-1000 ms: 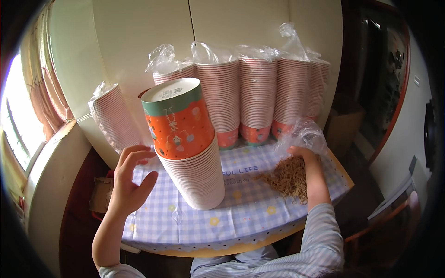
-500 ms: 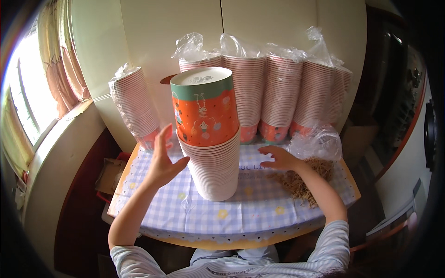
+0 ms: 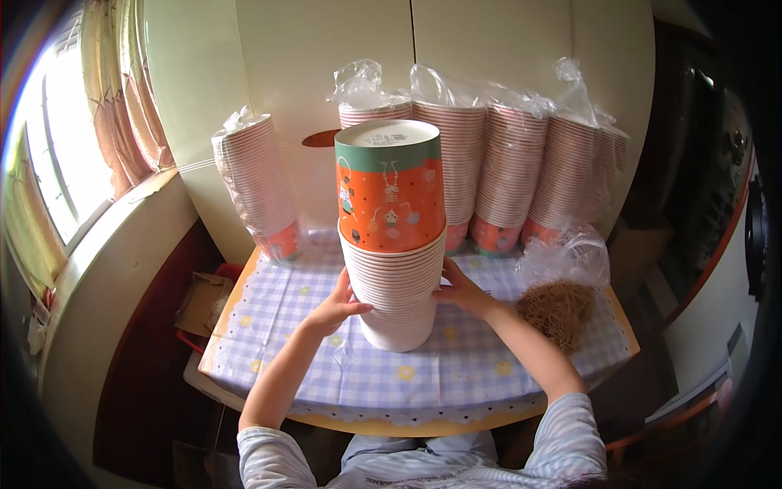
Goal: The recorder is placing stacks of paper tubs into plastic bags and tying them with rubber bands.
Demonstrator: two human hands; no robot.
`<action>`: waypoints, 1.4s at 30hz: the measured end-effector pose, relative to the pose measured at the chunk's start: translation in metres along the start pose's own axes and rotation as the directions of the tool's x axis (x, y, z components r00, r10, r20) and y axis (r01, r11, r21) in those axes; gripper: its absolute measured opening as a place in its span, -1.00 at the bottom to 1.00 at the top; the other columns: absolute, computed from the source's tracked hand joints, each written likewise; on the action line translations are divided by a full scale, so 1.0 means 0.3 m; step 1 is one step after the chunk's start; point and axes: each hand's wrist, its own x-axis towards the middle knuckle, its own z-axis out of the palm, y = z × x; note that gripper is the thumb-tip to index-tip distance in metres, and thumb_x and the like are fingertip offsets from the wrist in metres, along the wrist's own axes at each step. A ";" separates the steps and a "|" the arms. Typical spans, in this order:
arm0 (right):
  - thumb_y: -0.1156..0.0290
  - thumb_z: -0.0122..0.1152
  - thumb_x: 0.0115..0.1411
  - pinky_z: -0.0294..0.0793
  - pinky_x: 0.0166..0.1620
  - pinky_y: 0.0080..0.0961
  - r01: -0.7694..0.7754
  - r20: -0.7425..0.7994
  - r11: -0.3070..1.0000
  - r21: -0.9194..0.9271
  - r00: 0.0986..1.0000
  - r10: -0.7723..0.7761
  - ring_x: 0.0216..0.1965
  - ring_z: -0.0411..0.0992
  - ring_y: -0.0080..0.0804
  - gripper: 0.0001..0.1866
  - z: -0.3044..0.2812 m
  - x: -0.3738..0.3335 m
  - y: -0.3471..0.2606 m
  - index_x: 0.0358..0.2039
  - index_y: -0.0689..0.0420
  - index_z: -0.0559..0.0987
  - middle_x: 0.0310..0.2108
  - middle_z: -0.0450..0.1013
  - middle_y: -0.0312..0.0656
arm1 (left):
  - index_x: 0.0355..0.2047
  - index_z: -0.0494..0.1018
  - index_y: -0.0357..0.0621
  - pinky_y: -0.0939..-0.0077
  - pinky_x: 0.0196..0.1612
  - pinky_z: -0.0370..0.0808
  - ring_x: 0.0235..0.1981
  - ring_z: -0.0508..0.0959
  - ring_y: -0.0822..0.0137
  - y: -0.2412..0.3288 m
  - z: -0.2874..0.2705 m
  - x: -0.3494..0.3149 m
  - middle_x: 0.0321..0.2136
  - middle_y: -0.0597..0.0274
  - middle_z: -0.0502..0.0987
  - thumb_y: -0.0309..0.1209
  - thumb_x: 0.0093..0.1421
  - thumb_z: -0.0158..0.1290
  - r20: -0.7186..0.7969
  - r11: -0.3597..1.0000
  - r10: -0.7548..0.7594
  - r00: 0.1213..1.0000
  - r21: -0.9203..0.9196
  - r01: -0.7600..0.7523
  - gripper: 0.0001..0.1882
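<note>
A tall stack of nested white paper tubs (image 3: pixel 397 285) stands upright near the middle of the table, narrowing toward its base. Upside down on top of it rests an orange paper tub (image 3: pixel 393 200) with a green band and cartoon figures, its white base facing up. My left hand (image 3: pixel 334 306) grips the white stack's left side, thumb across the front and fingers partly hidden behind. On the opposite side, my right hand (image 3: pixel 463 292) presses against the stack at about the same height, its fingertips partly out of sight behind it.
Several plastic-wrapped tub stacks (image 3: pixel 450 163) line the table's back, with another wrapped stack (image 3: pixel 259 183) at back left. Brown shredded paper (image 3: pixel 555 314) and a crumpled clear bag (image 3: pixel 566 257) lie at right. A checked cloth (image 3: pixel 301 367) covers the table. An open cardboard box (image 3: pixel 202 303) sits lower left.
Both hands, apart from the stack before, have come inward and lower and now hold the white tubs from either side. The whole view has shifted slightly.
</note>
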 end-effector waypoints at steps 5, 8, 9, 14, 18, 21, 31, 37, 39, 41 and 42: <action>0.33 0.27 -0.14 -0.08 0.19 -0.23 0.015 -0.022 0.995 0.098 1.000 -0.013 0.25 -0.26 -0.27 0.02 0.034 -0.005 -0.014 0.20 0.01 -0.23 0.22 -0.22 -0.14 | 0.20 -0.40 0.07 0.34 0.19 -0.08 0.19 -0.06 0.32 -0.019 0.011 0.001 0.16 0.28 -0.08 -0.58 -0.21 0.18 0.038 0.993 0.036 0.999 -0.114 -0.031 0.13; 0.39 0.28 -0.17 -0.10 0.21 -0.24 0.022 -0.019 0.992 0.122 1.000 -0.020 0.25 -0.27 -0.25 0.05 0.044 0.006 -0.006 0.20 -0.01 -0.25 0.22 -0.22 -0.15 | 0.20 -0.41 0.06 0.36 0.18 -0.06 0.19 -0.05 0.32 -0.017 0.016 -0.004 0.16 0.26 -0.08 -0.59 -0.19 0.15 0.029 0.991 0.052 0.998 -0.128 -0.048 0.11; 0.42 0.29 -0.18 -0.10 0.21 -0.23 0.026 -0.025 0.994 0.109 0.999 -0.024 0.25 -0.27 -0.24 0.07 0.043 0.007 0.000 0.21 -0.03 -0.27 0.22 -0.22 -0.15 | 0.20 -0.42 0.05 0.37 0.17 -0.04 0.19 -0.05 0.32 -0.017 0.019 -0.004 0.16 0.26 -0.08 -0.60 -0.17 0.13 0.026 0.989 0.053 0.998 -0.139 -0.049 0.10; 0.45 0.29 -0.20 -0.10 0.21 -0.21 0.015 -0.027 0.993 0.116 1.000 -0.012 0.23 -0.21 -0.20 0.10 0.044 0.016 0.021 0.21 -0.05 -0.30 0.22 -0.21 -0.17 | 0.20 -0.44 0.05 0.37 0.16 -0.03 0.19 -0.04 0.34 -0.021 0.023 -0.007 0.17 0.26 -0.09 -0.63 -0.17 0.09 0.028 0.989 0.059 0.998 -0.138 -0.055 0.09; 0.45 0.29 -0.20 -0.08 0.20 -0.21 -0.040 -0.018 0.988 0.148 0.999 0.044 0.22 -0.16 -0.18 0.11 0.054 0.011 0.006 0.21 -0.07 -0.32 0.22 -0.20 -0.19 | 0.20 -0.43 0.04 0.38 0.17 -0.07 0.19 -0.07 0.35 -0.042 0.007 -0.002 0.17 0.26 -0.10 -0.64 -0.16 0.05 0.037 0.985 0.093 0.995 -0.147 -0.087 0.06; 0.46 0.26 -0.20 -0.09 0.20 -0.21 -0.022 -0.015 0.988 0.156 1.000 0.024 0.22 -0.17 -0.19 0.10 0.050 0.013 0.017 0.21 -0.07 -0.31 0.22 -0.20 -0.19 | 0.20 -0.42 0.03 0.38 0.18 -0.12 0.20 -0.09 0.34 -0.044 0.002 0.003 0.17 0.27 -0.11 -0.63 -0.14 0.01 0.028 0.974 0.083 0.996 -0.216 -0.075 0.02; 0.53 0.12 -0.17 -0.19 0.22 -0.27 0.021 -0.044 0.993 0.120 0.999 -0.016 0.24 -0.23 -0.24 0.03 0.063 0.011 0.030 0.21 -0.03 -0.32 0.23 -0.25 -0.17 | 0.19 -0.42 -0.01 0.36 0.19 -0.15 0.20 -0.10 0.31 -0.069 0.012 0.003 0.16 0.20 -0.10 -0.58 -0.10 -0.02 -0.013 0.988 0.133 0.991 -0.082 -0.133 -0.03; 0.46 0.02 -0.08 -0.25 0.23 -0.30 0.033 -0.075 0.998 0.046 0.997 -0.030 0.26 -0.37 -0.29 -0.08 0.068 0.000 0.008 0.21 0.01 -0.30 0.24 -0.31 -0.18 | 0.12 -0.25 -0.06 0.34 0.15 -0.08 0.16 -0.07 0.31 -0.080 0.012 0.011 0.10 0.21 -0.03 -0.51 -0.13 -0.01 -0.070 0.985 0.172 0.983 -0.019 -0.174 -0.15; 0.44 -0.05 -0.04 -0.27 0.23 -0.30 0.035 -0.070 0.998 0.058 0.997 -0.031 0.26 -0.38 -0.29 -0.13 0.063 0.002 0.013 0.21 0.01 -0.29 0.25 -0.33 -0.17 | 0.08 -0.19 -0.08 0.35 0.14 -0.07 0.14 -0.04 0.30 -0.086 0.000 0.019 0.07 0.19 0.00 -0.50 -0.14 0.00 -0.103 0.984 0.179 0.978 0.036 -0.176 -0.20; 0.45 -0.06 -0.04 -0.28 0.23 -0.31 0.037 -0.089 0.998 0.045 0.995 -0.033 0.26 -0.38 -0.29 -0.14 0.055 0.006 0.041 0.21 0.02 -0.29 0.25 -0.33 -0.16 | 0.07 -0.18 -0.10 0.36 0.14 -0.07 0.14 -0.03 0.29 -0.072 0.006 0.019 0.07 0.18 0.00 -0.50 -0.14 0.01 -0.096 0.984 0.177 0.980 0.032 -0.175 -0.21; 0.45 -0.08 -0.04 -0.29 0.23 -0.32 0.040 -0.103 0.999 0.032 0.994 -0.036 0.26 -0.37 -0.29 -0.15 0.059 0.008 0.045 0.21 0.02 -0.28 0.25 -0.33 -0.16 | 0.06 -0.17 -0.11 0.37 0.14 -0.06 0.14 -0.02 0.29 -0.064 0.008 0.016 0.06 0.17 0.00 -0.51 -0.15 0.01 -0.095 0.984 0.176 0.980 0.031 -0.173 -0.21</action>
